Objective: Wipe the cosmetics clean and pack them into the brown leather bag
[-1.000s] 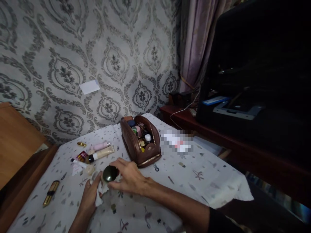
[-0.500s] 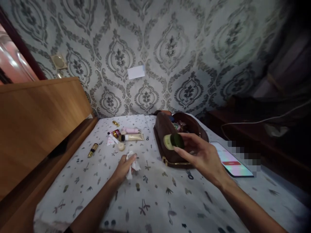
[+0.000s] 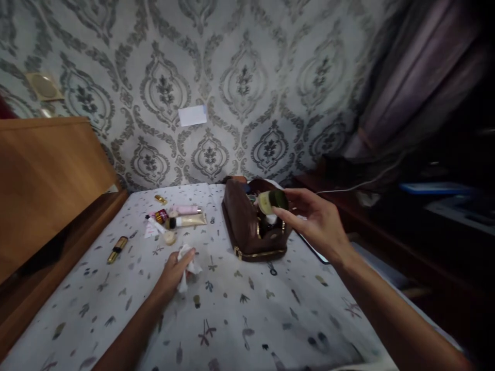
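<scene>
Pinching a dark-lidded jar (image 3: 272, 202) over the brown bag (image 3: 242, 222) — right grip (image 3: 320, 220); left grip (image 3: 175, 270) — clutching crumpled tissue (image 3: 195, 266).

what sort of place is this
Probably a room in a home, perhaps a bedroom: damask-patterned wallpaper, a mauve curtain, and an open brown cosmetics bag on a printed white cloth.

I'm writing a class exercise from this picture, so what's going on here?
A person's right hand holds a dark-lidded jar over the open brown bag. The left hand grips a crumpled white tissue. Beyond that hand, tubes and other small items lie on the patterned cloth.
</scene>
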`<state>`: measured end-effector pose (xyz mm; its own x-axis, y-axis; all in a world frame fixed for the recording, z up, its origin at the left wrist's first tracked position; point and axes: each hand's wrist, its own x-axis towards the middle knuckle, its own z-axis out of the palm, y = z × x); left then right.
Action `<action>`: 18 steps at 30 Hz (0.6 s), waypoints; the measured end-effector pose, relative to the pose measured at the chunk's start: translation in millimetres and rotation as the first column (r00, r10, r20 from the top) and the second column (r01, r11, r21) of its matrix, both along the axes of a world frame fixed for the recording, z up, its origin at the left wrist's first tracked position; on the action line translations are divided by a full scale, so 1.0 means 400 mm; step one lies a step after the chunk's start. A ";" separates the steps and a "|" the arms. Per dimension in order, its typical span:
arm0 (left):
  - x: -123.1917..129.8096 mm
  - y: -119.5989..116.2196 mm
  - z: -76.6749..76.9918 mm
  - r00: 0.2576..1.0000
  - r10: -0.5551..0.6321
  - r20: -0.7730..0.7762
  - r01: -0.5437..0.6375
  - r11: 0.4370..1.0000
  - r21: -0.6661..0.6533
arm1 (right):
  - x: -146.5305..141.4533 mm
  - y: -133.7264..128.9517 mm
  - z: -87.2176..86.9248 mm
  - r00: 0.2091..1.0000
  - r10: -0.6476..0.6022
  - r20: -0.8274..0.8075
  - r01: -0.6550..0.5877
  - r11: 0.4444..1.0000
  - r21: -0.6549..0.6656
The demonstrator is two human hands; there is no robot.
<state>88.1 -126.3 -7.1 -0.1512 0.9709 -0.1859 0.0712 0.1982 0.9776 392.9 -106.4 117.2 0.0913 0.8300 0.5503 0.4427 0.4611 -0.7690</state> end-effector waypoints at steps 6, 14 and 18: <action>-0.005 0.004 -0.012 0.991 -0.088 -0.097 0.088 0.996 -0.012 | 0.049 0.022 0.022 0.997 -0.031 0.066 0.031 1.000 -0.002; -0.016 0.018 -0.024 0.985 -0.068 -0.156 0.064 0.998 -0.029 | 0.076 0.036 -0.002 0.918 0.057 0.392 -0.049 0.998 -0.031; -0.023 0.022 -0.032 0.980 -0.063 -0.188 0.064 0.998 -0.005 | 0.080 0.048 -0.005 0.804 0.104 0.585 -0.058 0.994 -0.097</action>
